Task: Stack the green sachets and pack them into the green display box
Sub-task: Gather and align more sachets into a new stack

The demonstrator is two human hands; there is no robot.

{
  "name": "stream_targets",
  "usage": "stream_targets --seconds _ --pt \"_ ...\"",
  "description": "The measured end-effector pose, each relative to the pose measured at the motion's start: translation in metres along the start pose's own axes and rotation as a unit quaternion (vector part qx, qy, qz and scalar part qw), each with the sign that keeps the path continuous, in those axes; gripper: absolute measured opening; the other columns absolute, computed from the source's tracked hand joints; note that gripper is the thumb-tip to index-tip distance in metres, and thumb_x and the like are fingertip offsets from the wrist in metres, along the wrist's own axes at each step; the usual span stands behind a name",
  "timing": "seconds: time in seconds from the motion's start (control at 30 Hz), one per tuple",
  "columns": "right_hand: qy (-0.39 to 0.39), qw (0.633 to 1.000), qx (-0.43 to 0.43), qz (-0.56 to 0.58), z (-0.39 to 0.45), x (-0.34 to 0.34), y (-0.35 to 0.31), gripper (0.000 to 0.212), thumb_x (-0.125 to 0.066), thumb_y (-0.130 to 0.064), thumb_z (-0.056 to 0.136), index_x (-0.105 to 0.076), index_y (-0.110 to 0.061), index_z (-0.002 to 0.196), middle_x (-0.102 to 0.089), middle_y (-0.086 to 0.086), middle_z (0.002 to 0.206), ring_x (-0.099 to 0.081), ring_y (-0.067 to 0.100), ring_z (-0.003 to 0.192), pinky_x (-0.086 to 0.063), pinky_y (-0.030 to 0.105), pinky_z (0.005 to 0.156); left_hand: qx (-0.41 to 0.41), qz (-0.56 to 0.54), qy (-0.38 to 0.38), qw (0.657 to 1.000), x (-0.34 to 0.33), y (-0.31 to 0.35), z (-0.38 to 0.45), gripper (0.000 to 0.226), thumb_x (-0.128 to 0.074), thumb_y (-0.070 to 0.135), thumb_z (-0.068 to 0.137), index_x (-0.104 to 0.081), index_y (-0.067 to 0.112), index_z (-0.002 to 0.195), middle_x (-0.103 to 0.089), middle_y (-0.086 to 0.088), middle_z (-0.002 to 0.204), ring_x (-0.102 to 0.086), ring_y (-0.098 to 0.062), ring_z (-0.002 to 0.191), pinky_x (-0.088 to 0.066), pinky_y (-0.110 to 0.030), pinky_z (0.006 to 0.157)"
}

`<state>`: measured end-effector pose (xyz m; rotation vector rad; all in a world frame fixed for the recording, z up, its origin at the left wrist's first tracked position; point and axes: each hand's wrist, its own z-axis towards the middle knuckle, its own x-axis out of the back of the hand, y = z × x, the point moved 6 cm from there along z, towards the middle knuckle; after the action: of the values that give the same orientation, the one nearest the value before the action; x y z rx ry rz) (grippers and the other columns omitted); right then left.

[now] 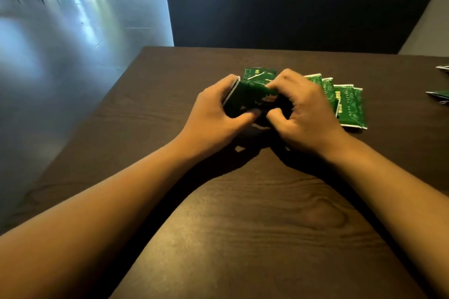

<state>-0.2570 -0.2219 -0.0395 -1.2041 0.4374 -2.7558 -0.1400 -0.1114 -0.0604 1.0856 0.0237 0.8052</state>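
Left hand: our left hand (216, 102) curls round the left end of a bundle of sachets (252, 101), thumb on the near face and fingers wrapped behind the far edge, where white sealed edges show.
Right hand: our right hand (303, 107) grips the bundle's right end, fingers bent over the top and thumb tucked in low on the near side.
Bundle: we hold it between both hands just above the table (170, 104), at the middle of the scene, tilted with its dark face toward us.
Step in hand: we judge this to be squaring the stack. We should press the ends inward evenly and tap the long edge down on the table so the edges line up before anything goes into the box.
Grip advice: we should keep our thumbs low and pressure light; the film probably slips, and a hard squeeze could fan the stack out.
Loose sachets: a fanned row of sachets (347, 104) lies on the table just right of our right hand, overlapping.
Behind the hands: a green piece (258, 74) stands just beyond the bundle; we cannot tell whether it is the display box or another sachet.
Cut off: two more green edges (441, 94) at the far right are cropped by the frame.
Hard to make out: the count in the bundle, and its underside.
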Motion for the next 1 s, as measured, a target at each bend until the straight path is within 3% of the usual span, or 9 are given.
stream_targets --seconds 0.1,0.23,0.37,0.5,0.57,0.7,0.77,0.83,1.0 --pt "-0.005 1.000 0.005 -0.028 -0.002 -0.004 0.006 0.030 -0.052 -0.019 0.081 -0.067 -0.009 0.106 -0.059 0.004 0.097 -0.048 0.019 0.090 -0.039 0.032 0.079 0.020 -0.004 -0.003 1.000 0.000 -0.010 -0.003 0.026 -0.079 -0.001 0.084 -0.069 0.008 0.106 -0.073 -0.002 0.094 -0.072 -0.021 0.086 -0.059 -0.052 0.077" --pt "0.066 0.993 -0.072 -0.073 0.001 0.014 0.023 0.039 -0.040 -0.036 0.097 -0.067 -0.017 0.119 -0.058 0.006 0.113 -0.046 0.026 0.106 -0.038 0.041 0.087 0.071 -0.045 -0.007 0.996 0.006 -0.017 -0.002 0.035 -0.081 0.003 0.086 -0.064 0.012 0.116 -0.074 -0.001 0.109 -0.075 -0.017 0.100 -0.064 -0.036 0.082" --pt "-0.065 0.969 -0.185 -0.148 -0.005 -0.005 0.049 0.054 -0.024 -0.057 0.100 -0.060 -0.036 0.134 -0.046 0.001 0.146 -0.038 0.031 0.130 -0.030 0.049 0.102 0.085 -0.033 0.007 0.996 0.011 -0.022 -0.001 0.032 -0.078 0.001 0.088 -0.064 0.012 0.114 -0.073 -0.002 0.111 -0.074 -0.015 0.102 -0.064 -0.036 0.083" --pt "-0.089 0.969 -0.201 -0.116 -0.008 -0.007 0.052 0.072 -0.013 -0.070 0.094 -0.063 -0.032 0.130 -0.051 -0.002 0.146 -0.043 0.030 0.131 -0.031 0.049 0.104 0.070 0.003 0.054 0.996 0.019 -0.022 -0.003 0.025 -0.074 -0.001 0.087 -0.062 0.011 0.106 -0.070 -0.002 0.102 -0.072 -0.020 0.095 -0.065 -0.042 0.079" --pt "-0.093 0.965 -0.209 -0.126 -0.008 -0.004 0.051 0.069 -0.016 -0.070 0.094 -0.063 -0.030 0.125 -0.051 -0.001 0.144 -0.044 0.031 0.130 -0.033 0.051 0.104 0.057 0.013 0.075 0.995 0.023 -0.019 -0.003 0.024 -0.073 0.000 0.087 -0.061 0.012 0.103 -0.069 -0.003 0.098 -0.071 -0.022 0.092 -0.064 -0.044 0.077" --pt "-0.125 0.948 -0.233 -0.179 -0.014 -0.001 0.057 0.027 -0.051 -0.054 0.097 -0.059 -0.029 0.105 -0.048 0.003 0.142 -0.042 0.037 0.130 -0.035 0.051 0.105 0.052 0.010 0.095 0.994 0.024 -0.018 -0.005 0.023 -0.072 -0.001 0.087 -0.059 0.009 0.103 -0.067 -0.003 0.099 -0.071 -0.022 0.093 -0.065 -0.042 0.078" --pt "-0.116 0.949 -0.239 -0.170 -0.015 0.006 0.059 0.023 -0.060 -0.046 0.094 -0.058 -0.024 0.099 -0.047 0.007 0.142 -0.041 0.039 0.131 -0.037 0.049 0.105 0.052 0.008 0.095 0.994 0.024 -0.018 -0.006 0.024 -0.072 -0.001 0.088 -0.059 0.007 0.106 -0.068 -0.003 0.102 -0.070 -0.021 0.097 -0.064 -0.041 0.081" --pt "-0.092 0.950 -0.249 -0.165 -0.015 0.015 0.059 0.028 -0.065 -0.046 0.091 -0.058 -0.021 0.103 -0.046 0.010 0.143 -0.039 0.038 0.133 -0.038 0.046 0.104 0.061 -0.007 0.079 0.995 0.023 -0.017 -0.006 0.027 -0.074 0.000 0.088 -0.059 0.007 0.109 -0.070 -0.006 0.110 -0.071 -0.022 0.104 -0.065 -0.039 0.082" --pt "-0.133 0.931 -0.274 -0.203 -0.017 0.020 0.066 0.068 -0.057 -0.063 0.089 -0.043 -0.028 0.145 -0.055 0.014 0.133 -0.038 0.038 0.123 -0.036 0.045 0.099 0.086 0.003 0.023 0.996 0.014 -0.018 -0.005 0.028 -0.078 0.004 0.088 -0.064 0.013 0.110 -0.071 -0.002 0.109 -0.072 -0.020 0.103 -0.064 -0.034 0.083"
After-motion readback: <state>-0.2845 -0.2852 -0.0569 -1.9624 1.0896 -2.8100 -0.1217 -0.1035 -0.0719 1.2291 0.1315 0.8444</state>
